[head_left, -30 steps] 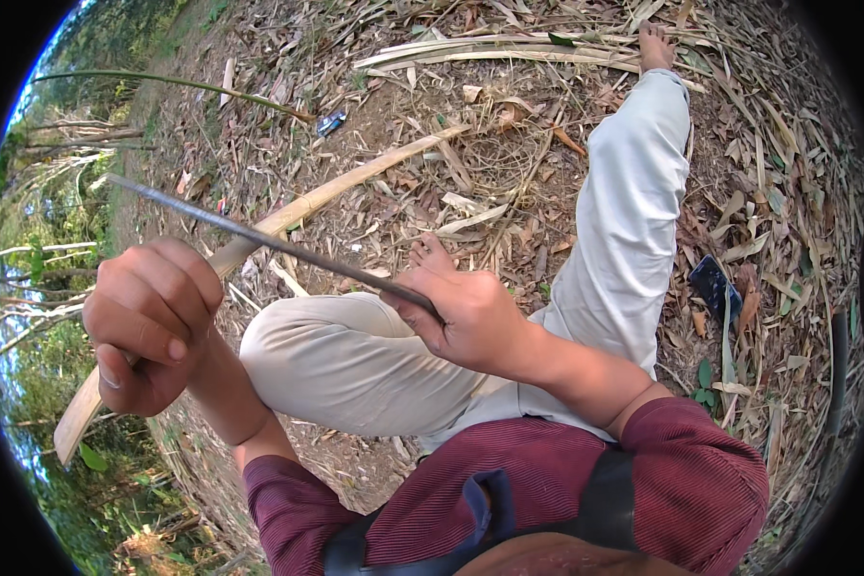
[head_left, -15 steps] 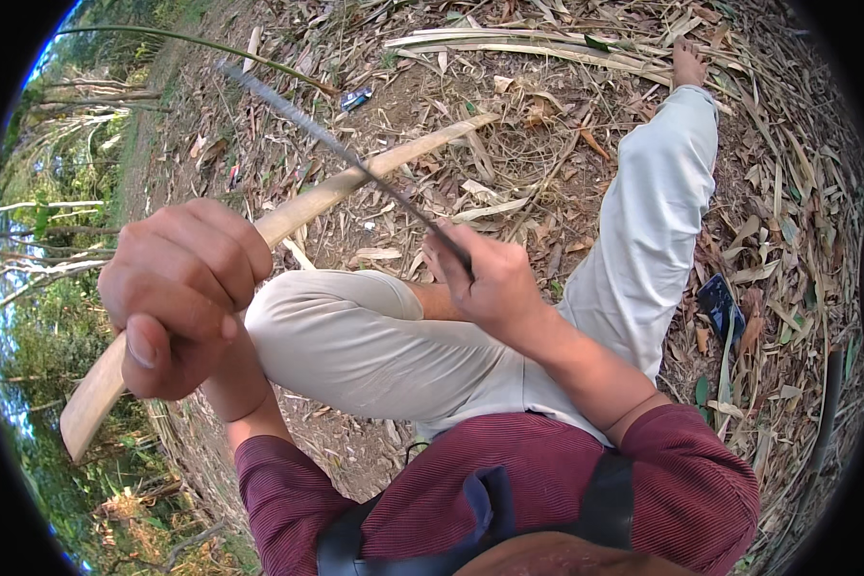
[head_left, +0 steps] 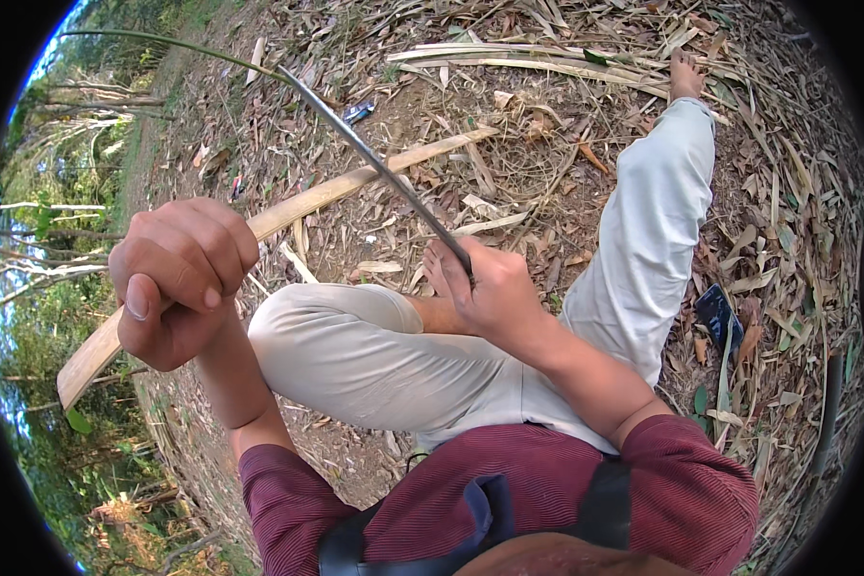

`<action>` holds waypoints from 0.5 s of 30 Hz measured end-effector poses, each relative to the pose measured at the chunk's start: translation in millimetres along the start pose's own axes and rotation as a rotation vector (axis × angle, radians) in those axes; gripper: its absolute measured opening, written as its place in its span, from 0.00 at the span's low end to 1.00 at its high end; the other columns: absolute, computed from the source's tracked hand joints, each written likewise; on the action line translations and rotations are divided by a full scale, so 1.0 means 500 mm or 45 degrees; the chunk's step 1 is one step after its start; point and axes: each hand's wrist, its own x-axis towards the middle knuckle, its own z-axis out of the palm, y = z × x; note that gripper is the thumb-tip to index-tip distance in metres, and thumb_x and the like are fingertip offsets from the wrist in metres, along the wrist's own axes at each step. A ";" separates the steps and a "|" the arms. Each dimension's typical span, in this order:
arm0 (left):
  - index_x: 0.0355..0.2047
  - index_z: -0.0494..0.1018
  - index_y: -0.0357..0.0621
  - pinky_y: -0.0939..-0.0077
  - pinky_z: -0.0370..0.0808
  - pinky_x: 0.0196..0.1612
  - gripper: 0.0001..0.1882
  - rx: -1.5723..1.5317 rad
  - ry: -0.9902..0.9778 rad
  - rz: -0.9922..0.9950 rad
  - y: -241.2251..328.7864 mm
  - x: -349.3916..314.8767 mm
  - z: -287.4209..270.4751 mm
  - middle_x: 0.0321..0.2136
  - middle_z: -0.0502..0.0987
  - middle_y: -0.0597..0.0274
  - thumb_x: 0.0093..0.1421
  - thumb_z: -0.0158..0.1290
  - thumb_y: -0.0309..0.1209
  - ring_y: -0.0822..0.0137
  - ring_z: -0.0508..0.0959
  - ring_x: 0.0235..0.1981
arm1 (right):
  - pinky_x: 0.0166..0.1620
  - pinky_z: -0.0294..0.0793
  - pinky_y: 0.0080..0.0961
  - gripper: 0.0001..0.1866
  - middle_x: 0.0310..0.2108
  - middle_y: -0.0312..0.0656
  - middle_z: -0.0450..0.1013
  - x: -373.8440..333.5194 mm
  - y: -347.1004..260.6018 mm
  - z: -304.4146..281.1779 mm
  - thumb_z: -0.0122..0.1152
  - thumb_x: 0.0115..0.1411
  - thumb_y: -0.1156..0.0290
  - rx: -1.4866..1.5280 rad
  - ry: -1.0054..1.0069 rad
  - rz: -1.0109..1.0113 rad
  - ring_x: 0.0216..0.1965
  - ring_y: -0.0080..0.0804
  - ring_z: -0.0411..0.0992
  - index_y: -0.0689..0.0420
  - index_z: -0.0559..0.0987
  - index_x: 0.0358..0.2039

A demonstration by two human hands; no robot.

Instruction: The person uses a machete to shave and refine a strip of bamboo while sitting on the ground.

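Observation:
My left hand (head_left: 178, 278) is closed round a long, pale, slightly curved bamboo or wood strip (head_left: 322, 195), held out over the ground to the left of my bent knee. Its near end sticks out below the fist, and its far end points forward and right. My right hand (head_left: 499, 298) grips a long, narrow machete (head_left: 408, 197), seen almost edge-on. The handle is mostly hidden in the fist. In the picture the blade crosses over the strip near its middle; whether they touch I cannot tell.
Several pale split strips (head_left: 538, 60) lie at the far right beside my bare foot (head_left: 684, 75). A dark flat phone-like thing (head_left: 718, 317) rests among dry leaves at the right. A small blue packet (head_left: 358, 112) lies ahead. A thin green stem (head_left: 173, 40) arches at the far left.
The machete's tip has swung right, and the blade, blurred earlier, now looks sharp. My left hand and the strip have shifted only slightly.

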 end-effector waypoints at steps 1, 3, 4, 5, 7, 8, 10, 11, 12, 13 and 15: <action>0.18 0.66 0.41 0.75 0.60 0.11 0.17 0.009 -0.007 0.002 0.004 -0.001 0.003 0.06 0.62 0.66 0.62 0.40 0.34 0.72 0.59 0.04 | 0.23 0.73 0.42 0.05 0.21 0.48 0.73 -0.006 -0.030 -0.016 0.59 0.60 0.73 0.038 -0.042 -0.059 0.19 0.51 0.73 0.60 0.74 0.31; 0.18 0.66 0.40 0.75 0.60 0.11 0.17 0.057 -0.046 -0.019 0.028 0.000 0.013 0.06 0.63 0.66 0.63 0.39 0.34 0.72 0.59 0.04 | 0.23 0.73 0.42 0.04 0.21 0.48 0.73 -0.006 -0.034 -0.005 0.59 0.60 0.73 -0.014 -0.005 -0.285 0.19 0.50 0.73 0.59 0.74 0.32; 0.18 0.66 0.40 0.75 0.60 0.11 0.17 0.032 -0.061 -0.015 0.013 0.002 0.014 0.06 0.63 0.66 0.63 0.40 0.34 0.72 0.59 0.04 | 0.23 0.73 0.42 0.04 0.21 0.48 0.73 -0.008 -0.024 -0.002 0.59 0.59 0.73 -0.072 0.036 -0.372 0.19 0.49 0.73 0.59 0.75 0.32; 0.18 0.66 0.40 0.75 0.60 0.11 0.18 0.007 -0.076 -0.012 -0.001 0.003 0.016 0.06 0.63 0.66 0.63 0.40 0.34 0.72 0.59 0.04 | 0.23 0.73 0.43 0.05 0.18 0.49 0.71 -0.008 0.018 0.006 0.59 0.60 0.72 -0.142 0.017 -0.173 0.18 0.50 0.73 0.59 0.75 0.32; 0.18 0.66 0.40 0.75 0.60 0.10 0.18 -0.008 -0.073 -0.006 -0.001 0.009 0.020 0.06 0.63 0.66 0.63 0.40 0.34 0.72 0.59 0.04 | 0.23 0.70 0.44 0.12 0.16 0.55 0.71 0.035 0.104 0.002 0.58 0.62 0.67 -0.131 0.044 0.474 0.20 0.55 0.73 0.63 0.75 0.28; 0.18 0.66 0.40 0.75 0.60 0.10 0.18 -0.024 -0.061 -0.005 -0.001 0.013 0.020 0.06 0.63 0.66 0.63 0.40 0.34 0.72 0.59 0.04 | 0.24 0.71 0.44 0.13 0.17 0.56 0.71 0.030 0.131 -0.009 0.57 0.63 0.66 -0.175 0.026 0.526 0.21 0.55 0.73 0.64 0.76 0.27; 0.18 0.66 0.40 0.75 0.60 0.10 0.17 -0.018 -0.072 0.022 -0.003 0.013 0.020 0.06 0.63 0.67 0.63 0.41 0.34 0.72 0.59 0.04 | 0.24 0.71 0.43 0.14 0.19 0.57 0.72 0.045 0.152 -0.011 0.57 0.63 0.66 -0.257 0.012 0.631 0.21 0.56 0.73 0.65 0.76 0.26; 0.18 0.65 0.41 0.76 0.60 0.10 0.18 -0.015 -0.081 0.019 -0.001 0.018 0.017 0.06 0.62 0.67 0.64 0.40 0.34 0.73 0.59 0.04 | 0.25 0.71 0.41 0.12 0.20 0.56 0.73 0.023 0.144 -0.002 0.57 0.62 0.67 -0.189 0.068 0.478 0.21 0.54 0.73 0.64 0.77 0.29; 0.18 0.65 0.41 0.76 0.60 0.10 0.18 -0.010 -0.059 0.013 -0.006 0.013 0.017 0.06 0.62 0.68 0.64 0.40 0.35 0.73 0.59 0.04 | 0.24 0.71 0.40 0.12 0.20 0.55 0.73 0.032 0.112 -0.011 0.57 0.62 0.67 -0.175 0.047 0.346 0.21 0.53 0.73 0.64 0.77 0.30; 0.18 0.65 0.42 0.76 0.59 0.10 0.18 -0.012 -0.003 0.022 -0.011 0.010 0.009 0.06 0.62 0.68 0.64 0.40 0.35 0.73 0.58 0.04 | 0.24 0.71 0.39 0.12 0.20 0.55 0.73 0.035 0.064 -0.024 0.57 0.62 0.67 -0.152 0.011 0.238 0.21 0.52 0.73 0.64 0.77 0.31; 0.17 0.64 0.44 0.77 0.58 0.11 0.19 -0.011 0.075 0.013 0.000 0.012 -0.008 0.06 0.62 0.68 0.65 0.39 0.36 0.74 0.58 0.04 | 0.24 0.71 0.38 0.11 0.21 0.54 0.74 0.025 0.026 -0.013 0.57 0.62 0.67 -0.085 -0.023 0.015 0.20 0.50 0.74 0.63 0.78 0.33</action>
